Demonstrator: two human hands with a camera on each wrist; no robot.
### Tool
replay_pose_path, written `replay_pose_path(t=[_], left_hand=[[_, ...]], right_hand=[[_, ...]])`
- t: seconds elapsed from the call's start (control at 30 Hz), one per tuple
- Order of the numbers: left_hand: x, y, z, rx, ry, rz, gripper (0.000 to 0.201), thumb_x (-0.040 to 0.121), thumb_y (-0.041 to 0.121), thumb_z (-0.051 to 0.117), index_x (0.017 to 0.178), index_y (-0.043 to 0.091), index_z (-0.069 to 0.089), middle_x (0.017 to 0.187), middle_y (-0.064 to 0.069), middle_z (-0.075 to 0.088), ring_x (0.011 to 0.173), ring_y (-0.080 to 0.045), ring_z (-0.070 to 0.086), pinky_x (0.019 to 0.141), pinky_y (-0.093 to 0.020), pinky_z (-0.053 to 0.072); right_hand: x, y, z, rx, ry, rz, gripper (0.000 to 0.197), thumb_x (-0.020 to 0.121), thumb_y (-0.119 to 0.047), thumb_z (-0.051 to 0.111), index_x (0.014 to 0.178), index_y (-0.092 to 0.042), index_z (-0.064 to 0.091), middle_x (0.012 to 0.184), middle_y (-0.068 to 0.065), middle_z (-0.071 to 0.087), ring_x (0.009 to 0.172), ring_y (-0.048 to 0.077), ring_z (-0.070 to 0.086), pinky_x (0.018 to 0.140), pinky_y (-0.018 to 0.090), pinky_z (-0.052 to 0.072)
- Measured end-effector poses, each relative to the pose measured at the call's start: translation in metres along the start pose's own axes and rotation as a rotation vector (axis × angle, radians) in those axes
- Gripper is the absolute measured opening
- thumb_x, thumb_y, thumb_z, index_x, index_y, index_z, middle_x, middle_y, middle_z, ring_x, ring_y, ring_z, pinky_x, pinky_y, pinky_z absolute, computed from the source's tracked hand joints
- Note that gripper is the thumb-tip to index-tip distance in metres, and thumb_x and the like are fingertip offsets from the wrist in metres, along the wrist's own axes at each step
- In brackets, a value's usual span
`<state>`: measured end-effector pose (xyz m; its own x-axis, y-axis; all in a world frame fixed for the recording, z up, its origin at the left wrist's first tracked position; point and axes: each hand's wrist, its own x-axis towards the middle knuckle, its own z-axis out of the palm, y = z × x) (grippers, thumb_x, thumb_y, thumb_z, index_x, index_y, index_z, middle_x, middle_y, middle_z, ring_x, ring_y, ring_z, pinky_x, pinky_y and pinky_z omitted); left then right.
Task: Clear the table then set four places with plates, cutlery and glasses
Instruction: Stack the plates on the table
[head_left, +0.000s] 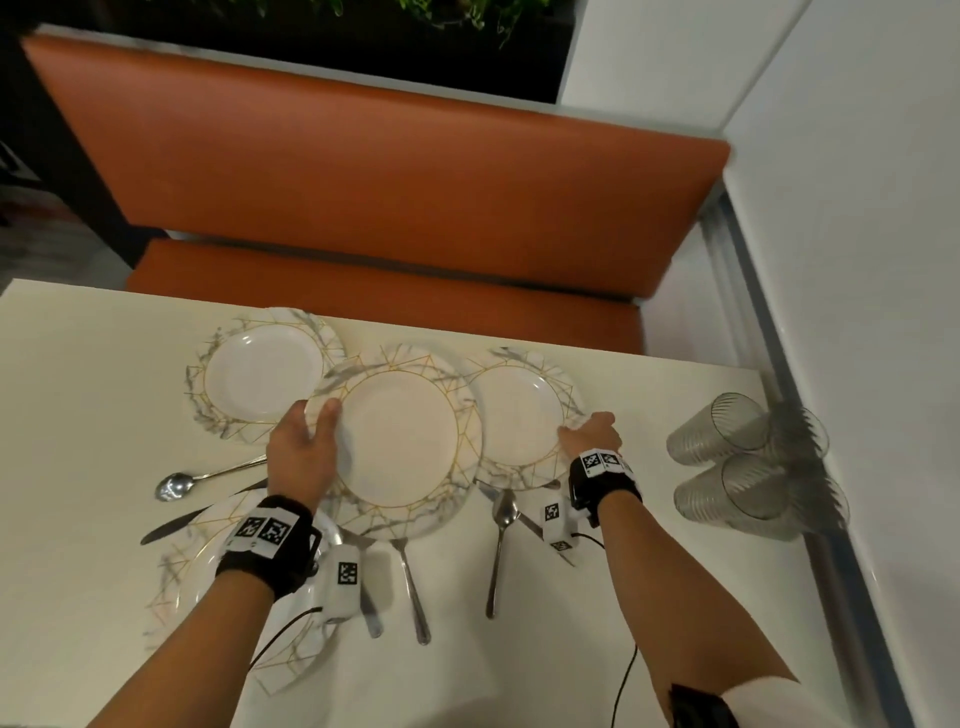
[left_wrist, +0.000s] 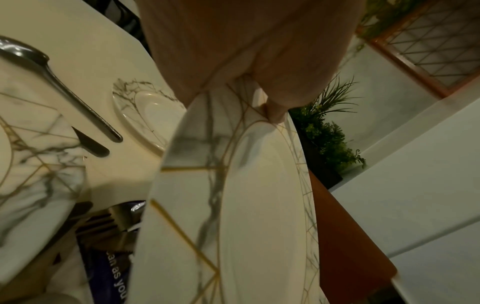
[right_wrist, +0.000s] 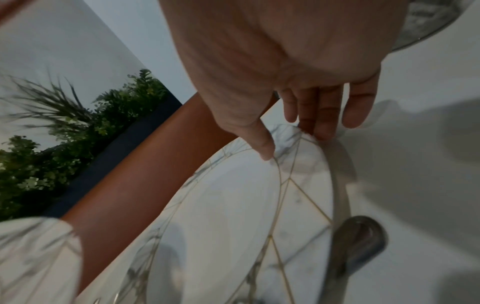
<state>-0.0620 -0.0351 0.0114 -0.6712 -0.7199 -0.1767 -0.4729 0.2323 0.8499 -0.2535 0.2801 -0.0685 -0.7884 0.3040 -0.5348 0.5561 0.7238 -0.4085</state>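
Observation:
Four white plates with grey marbling and gold lines are on the cream table (head_left: 78, 364). My left hand (head_left: 306, 436) grips the left rim of the centre plate (head_left: 400, 441), thumb on top; in the left wrist view this centre plate (left_wrist: 259, 205) is tilted up off the table. My right hand (head_left: 592, 431) pinches the right rim of the right plate (head_left: 519, 415), with the thumb (right_wrist: 265, 152) on top and fingertips (right_wrist: 319, 133) at the edge. Another plate (head_left: 260, 374) lies far left, and a fourth plate (head_left: 208, 587) under my left forearm.
A spoon (head_left: 176, 486) and knife (head_left: 197, 514) lie at the left. Forks (head_left: 410, 587) sit below the centre plate, and a spoon (head_left: 501, 540) lies by my right wrist. Clear ribbed glasses (head_left: 727, 431) lie on their sides at the right edge. An orange bench (head_left: 389, 182) stands beyond the table.

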Motion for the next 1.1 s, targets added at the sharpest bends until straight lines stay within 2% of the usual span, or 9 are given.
replay_pose_path(t=[0.13,0.23,0.33,0.47,0.6,0.73,0.9,1.0,1.1], left_hand=[[-0.005,0.011,-0.005,-0.045,0.055,0.002,0.036,0.104,0.043,0.054,0.107,0.008,0.062,0.102,-0.009,0.069,0.101,-0.032,0.064,0.091,-0.048,0.053],[-0.008,0.02,-0.004,-0.081,0.065,0.013,0.034,0.105,0.041,0.054,0.104,0.008,0.059,0.098,-0.009,0.068,0.096,-0.03,0.063,0.085,-0.042,0.051],[-0.008,0.032,0.0,-0.105,0.071,0.01,0.034,0.107,0.04,0.051,0.102,0.006,0.056,0.095,-0.012,0.066,0.092,-0.028,0.06,0.079,-0.036,0.045],[-0.009,0.044,0.01,-0.118,0.064,0.011,0.033,0.107,0.041,0.049,0.103,0.009,0.055,0.097,-0.008,0.064,0.096,-0.028,0.059,0.085,-0.043,0.049],[-0.012,0.045,0.02,-0.141,0.029,-0.02,0.043,0.103,0.05,0.05,0.114,0.01,0.06,0.113,-0.012,0.069,0.111,-0.033,0.063,0.098,-0.055,0.053],[-0.022,0.046,0.03,-0.246,-0.029,-0.116,0.043,0.103,0.048,0.052,0.126,0.013,0.063,0.129,-0.011,0.068,0.123,-0.032,0.061,0.108,-0.056,0.048],[-0.034,0.047,0.039,-0.424,-0.023,-0.313,0.05,0.107,0.029,0.052,0.151,0.007,0.045,0.151,-0.011,0.051,0.142,-0.029,0.045,0.112,-0.037,0.035],[-0.037,0.04,0.04,-0.481,-0.039,-0.373,0.041,0.107,0.026,0.05,0.145,0.009,0.051,0.146,-0.009,0.055,0.141,-0.028,0.046,0.105,-0.033,0.035],[-0.036,0.028,0.035,-0.49,-0.028,-0.414,0.026,0.109,0.033,0.044,0.127,0.016,0.054,0.121,-0.001,0.061,0.128,-0.029,0.054,0.1,-0.039,0.041]], right_hand=[[0.011,-0.003,-0.017,0.066,-0.084,-0.099,0.032,0.086,-0.016,0.061,0.112,0.002,0.065,0.112,0.014,0.069,0.103,0.033,0.065,0.083,0.034,0.051],[0.013,-0.012,-0.044,0.098,-0.087,-0.166,0.03,0.095,-0.015,0.054,0.115,0.001,0.068,0.119,0.02,0.069,0.109,0.039,0.063,0.09,0.039,0.05],[0.006,-0.026,-0.076,0.161,-0.014,-0.214,0.036,0.099,-0.015,0.052,0.132,-0.004,0.059,0.134,0.015,0.062,0.123,0.037,0.057,0.099,0.038,0.044],[-0.004,-0.028,-0.117,0.234,0.102,-0.349,0.033,0.101,-0.015,0.049,0.132,-0.007,0.057,0.124,0.011,0.06,0.115,0.03,0.055,0.093,0.034,0.04],[-0.012,-0.022,-0.133,0.259,0.025,-0.44,0.029,0.101,-0.016,0.049,0.127,-0.011,0.058,0.114,0.004,0.059,0.104,0.023,0.054,0.087,0.033,0.041],[-0.019,-0.014,-0.113,0.313,-0.115,-0.467,0.03,0.099,-0.014,0.051,0.127,-0.014,0.062,0.119,0.004,0.066,0.111,0.025,0.061,0.096,0.037,0.048],[-0.044,-0.002,-0.059,0.326,-0.197,-0.45,0.033,0.102,-0.015,0.048,0.133,-0.011,0.056,0.128,0.006,0.061,0.122,0.028,0.056,0.102,0.038,0.044],[-0.071,-0.001,-0.02,0.356,-0.221,-0.411,0.036,0.104,-0.018,0.045,0.139,-0.015,0.05,0.137,0.008,0.056,0.128,0.029,0.052,0.106,0.04,0.043],[-0.096,-0.005,0.017,0.365,-0.228,-0.378,0.043,0.104,-0.02,0.046,0.146,-0.021,0.046,0.15,0.006,0.05,0.137,0.029,0.047,0.115,0.045,0.039]])
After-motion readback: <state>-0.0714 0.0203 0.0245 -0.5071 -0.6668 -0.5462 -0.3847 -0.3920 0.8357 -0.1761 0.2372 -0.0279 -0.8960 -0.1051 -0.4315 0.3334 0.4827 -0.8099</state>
